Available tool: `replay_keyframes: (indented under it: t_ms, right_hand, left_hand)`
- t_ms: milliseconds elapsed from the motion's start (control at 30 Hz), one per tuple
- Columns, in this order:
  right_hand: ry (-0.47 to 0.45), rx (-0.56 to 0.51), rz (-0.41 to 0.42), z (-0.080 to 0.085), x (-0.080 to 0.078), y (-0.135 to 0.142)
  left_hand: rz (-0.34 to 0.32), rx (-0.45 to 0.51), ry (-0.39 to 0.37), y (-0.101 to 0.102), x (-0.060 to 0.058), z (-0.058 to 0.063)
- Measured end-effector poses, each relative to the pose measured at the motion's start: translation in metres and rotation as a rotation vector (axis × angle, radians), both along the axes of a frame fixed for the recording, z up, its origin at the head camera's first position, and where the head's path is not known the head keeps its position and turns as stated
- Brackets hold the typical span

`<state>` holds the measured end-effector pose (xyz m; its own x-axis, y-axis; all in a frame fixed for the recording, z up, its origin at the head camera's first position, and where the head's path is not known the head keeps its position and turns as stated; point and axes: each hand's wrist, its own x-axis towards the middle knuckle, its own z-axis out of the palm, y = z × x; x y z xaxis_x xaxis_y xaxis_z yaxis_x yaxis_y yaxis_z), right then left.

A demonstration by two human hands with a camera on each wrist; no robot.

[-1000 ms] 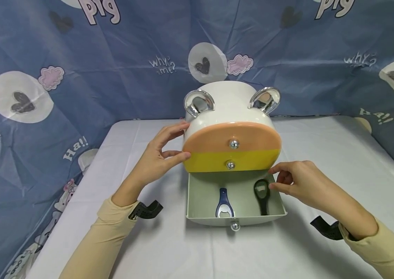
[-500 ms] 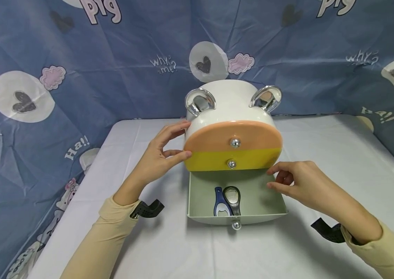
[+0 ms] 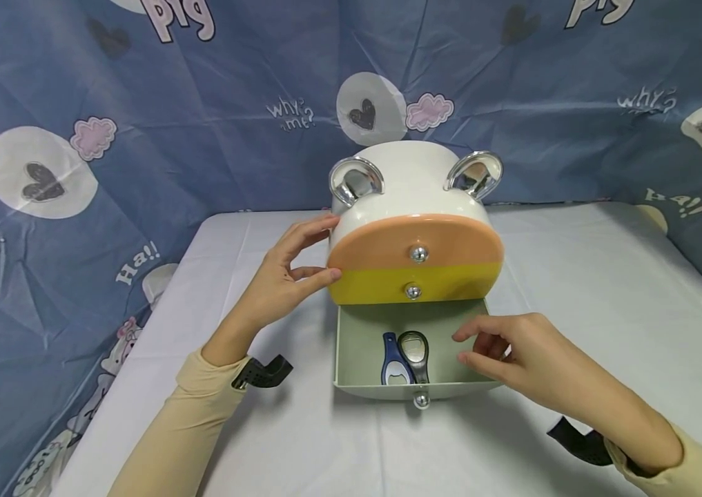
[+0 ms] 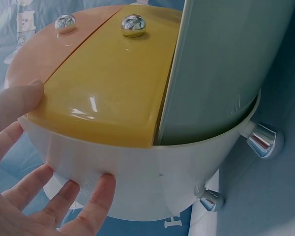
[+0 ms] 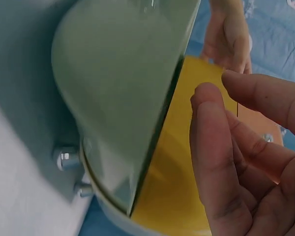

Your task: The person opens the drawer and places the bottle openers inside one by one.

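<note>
A white cabinet (image 3: 413, 172) with orange and yellow drawer fronts stands on the table, its green bottom drawer (image 3: 359, 355) pulled out. In it lie a blue bottle opener (image 3: 393, 355) and, against it, a black one (image 3: 419, 369) with a silvery oval head. My left hand (image 3: 285, 276) rests on the cabinet's left side; in the left wrist view its thumb (image 4: 27, 98) touches the front and its fingertips (image 4: 105, 184) touch the white shell. My right hand (image 3: 515, 348) hovers over the drawer's right part, fingers loosely bent and holding nothing.
Two silvery ears (image 3: 357, 181) stick up from the cabinet top. Round metal knobs sit on the drawer fronts, one on the pulled-out drawer (image 3: 422, 400). White cloth covers the table (image 3: 574, 262), and a blue printed curtain (image 3: 232, 103) hangs behind.
The black bottle opener, upright at the drawer's right beside my right fingers earlier, now lies against the blue one. My right hand has moved left and nearer the drawer front. The left hand stays put.
</note>
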<state>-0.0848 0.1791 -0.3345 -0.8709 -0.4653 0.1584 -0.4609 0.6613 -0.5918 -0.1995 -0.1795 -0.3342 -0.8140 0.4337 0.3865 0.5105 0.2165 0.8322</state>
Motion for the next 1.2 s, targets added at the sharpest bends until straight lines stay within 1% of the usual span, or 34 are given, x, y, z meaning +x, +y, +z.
replay_keyframes:
  t_ms: [167, 300, 533, 600, 833, 1000, 1200]
  right_hand:
    - [-0.005, -0.031, 0.076, -0.012, 0.014, -0.009]
    - [-0.009, -0.046, 0.115, -0.020, 0.022, -0.014]
    - [-0.039, -0.074, 0.165, -0.030, 0.029, -0.021]
    - [-0.031, -0.089, 0.174, -0.034, 0.031, -0.023]
    - [0.196, -0.149, 0.177, -0.047, 0.033, -0.026]
    - [0.277, -0.154, 0.194, -0.057, 0.030, -0.029]
    - [0.371, -0.123, 0.193, -0.069, 0.029, -0.031]
  left_hand:
    - [0.004, -0.004, 0.002, 0.000, -0.001, -0.001]
    - [0.003, 0.001, 0.001, 0.000, -0.001, -0.001]
    - [0.003, 0.004, -0.003, 0.000, 0.000, 0.000]
    - [0.003, 0.003, -0.003, 0.000, 0.000, 0.000]
    - [0.008, -0.003, -0.003, 0.001, 0.000, 0.000]
    - [0.012, -0.005, -0.001, 0.001, 0.000, 0.000]
    - [0.016, -0.011, 0.001, 0.001, 0.000, 0.000]
